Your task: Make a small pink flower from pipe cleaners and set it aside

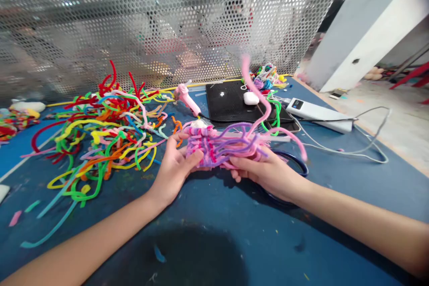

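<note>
Between my two hands is a woven piece of pipe cleaners (209,145) in purple, pink and magenta, held above the blue table. My left hand (177,161) grips its tightly woven left end, thumb in front and fingers behind. At the right, my right hand (258,167) pinches the loose purple and pink strands, its fingertips curled underneath. One long pink pipe cleaner (263,98) sticks up from the piece and bends at the top; another pink one curves out to the right over my right wrist.
A tangled heap of coloured pipe cleaners (100,134) lies at left. Behind my hands are a pink glue gun (187,100), a black mat (224,98) and a white earbud case (251,98). A white power bank (318,115) with cables sits right. Perforated metal (167,22) stands along the back.
</note>
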`<state>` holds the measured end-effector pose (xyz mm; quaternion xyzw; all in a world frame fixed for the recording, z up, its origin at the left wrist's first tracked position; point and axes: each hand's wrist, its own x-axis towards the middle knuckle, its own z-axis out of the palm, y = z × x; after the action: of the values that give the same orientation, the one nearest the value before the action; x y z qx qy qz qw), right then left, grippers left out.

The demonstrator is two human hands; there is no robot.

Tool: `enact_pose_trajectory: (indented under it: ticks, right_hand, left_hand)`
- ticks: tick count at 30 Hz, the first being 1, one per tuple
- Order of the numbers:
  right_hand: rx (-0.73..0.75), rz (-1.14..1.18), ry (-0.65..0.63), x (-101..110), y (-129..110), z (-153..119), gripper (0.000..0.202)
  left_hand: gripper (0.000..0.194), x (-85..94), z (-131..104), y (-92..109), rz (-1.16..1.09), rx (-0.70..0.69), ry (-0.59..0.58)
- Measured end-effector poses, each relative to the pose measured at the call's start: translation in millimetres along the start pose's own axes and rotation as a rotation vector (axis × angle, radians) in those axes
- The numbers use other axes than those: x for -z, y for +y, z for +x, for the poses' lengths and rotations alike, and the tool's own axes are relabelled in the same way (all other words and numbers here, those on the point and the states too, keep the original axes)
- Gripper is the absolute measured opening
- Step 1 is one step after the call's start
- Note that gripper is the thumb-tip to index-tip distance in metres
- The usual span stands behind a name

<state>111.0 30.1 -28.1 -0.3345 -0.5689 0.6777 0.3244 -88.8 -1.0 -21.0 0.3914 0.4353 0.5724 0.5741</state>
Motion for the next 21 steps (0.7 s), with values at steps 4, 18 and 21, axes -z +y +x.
enact_pose_trajectory:
  ticks: [4, 18, 21]
  right_hand:
    - [0.026, -0.153, -0.016, 11, -7, 7, 0.022]
    - [0.096, -1.324, 0.148, 76, -51, -39, 0.030]
    - [0.118, -1.249, 0.123, 73, -52, -30, 0.030]
  left_hand:
    - [0.055, 0.7, 2, 5, -0.049, 0.109, 0.010]
    - [0.039, 4.0, 2, 6, -0.243, 0.329, -0.057]
    - [0.028, 4.2, 0, 9, -0.323, 0.334, -0.049]
